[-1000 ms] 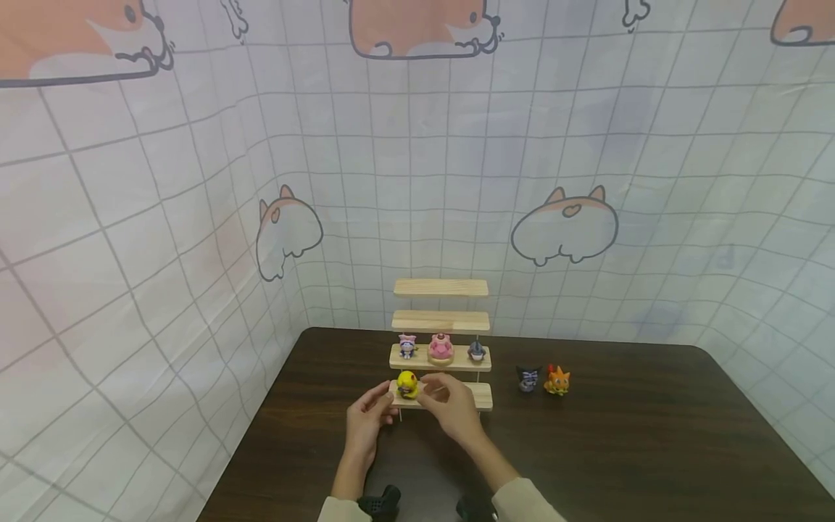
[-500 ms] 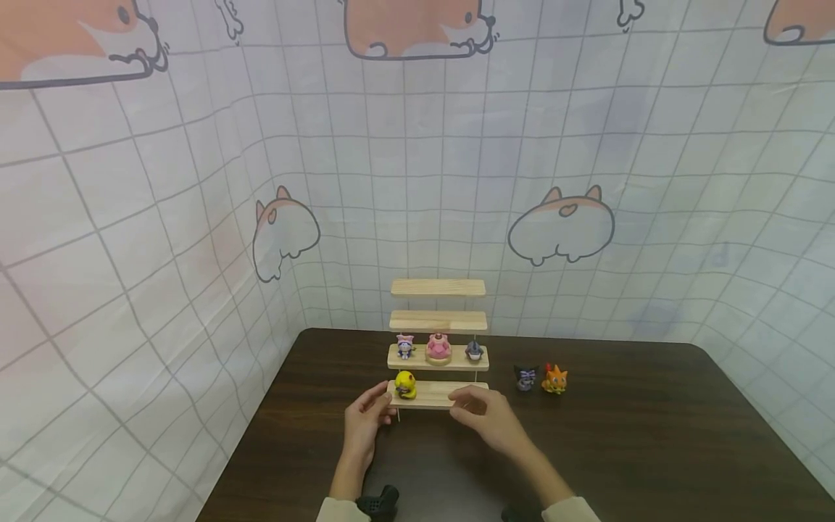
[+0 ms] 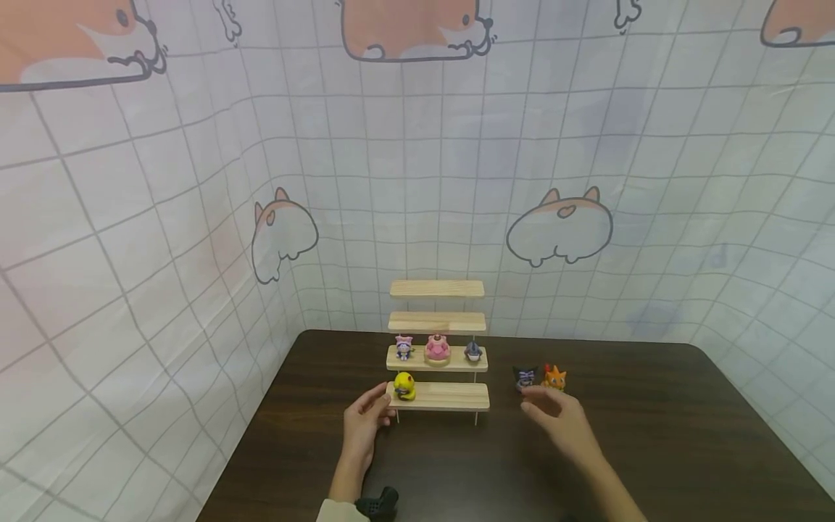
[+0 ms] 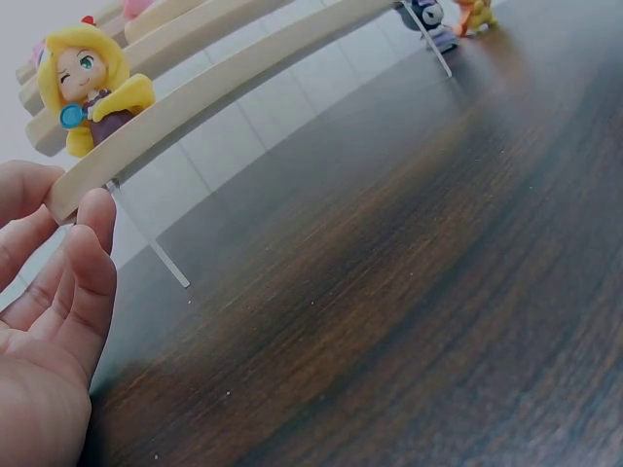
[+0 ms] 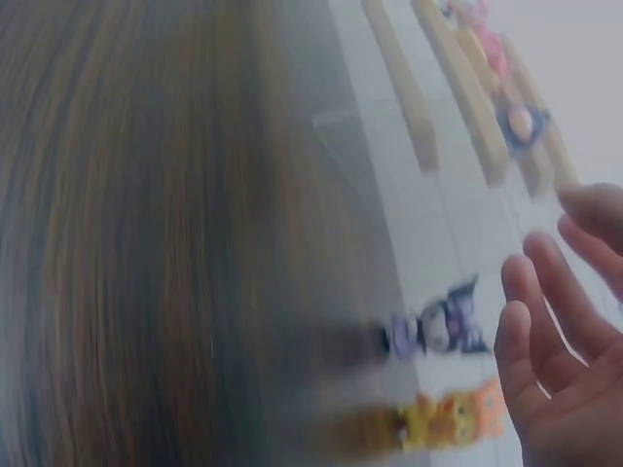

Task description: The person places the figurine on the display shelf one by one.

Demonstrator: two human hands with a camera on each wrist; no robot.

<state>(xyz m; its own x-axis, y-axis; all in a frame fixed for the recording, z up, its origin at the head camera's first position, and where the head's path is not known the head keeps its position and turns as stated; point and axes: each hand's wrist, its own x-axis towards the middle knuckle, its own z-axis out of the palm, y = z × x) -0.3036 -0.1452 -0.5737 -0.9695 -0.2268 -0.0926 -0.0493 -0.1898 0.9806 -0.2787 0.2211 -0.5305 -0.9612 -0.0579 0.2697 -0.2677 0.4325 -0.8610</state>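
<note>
dark figure [image 3: 524, 376] and orange figure [image 3: 555, 378] stand on desk [image 3: 457, 471], right of shelf [image 3: 453, 394]. right hand [image 3: 564, 422] near them, fingers apart, holding nothing. left hand [image 3: 362, 423] pinches shelf's low left end. step: likely reaching for a figure; next calls for a careful pinch.

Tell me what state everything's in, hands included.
Tiered pale wooden stand: upright.
Yellow-haired figurine: upright on bottom tier.
Small pink-purple figurine: upright, next tier up.
Round pink figurine: upright, same tier.
Small grey figurine: upright, same tier.
Black-purple figurine: upright on brown table.
Orange figurine: upright, same table.
Left hand: gripping bottom tier's left end.
Right hand: holding nothing.
</note>
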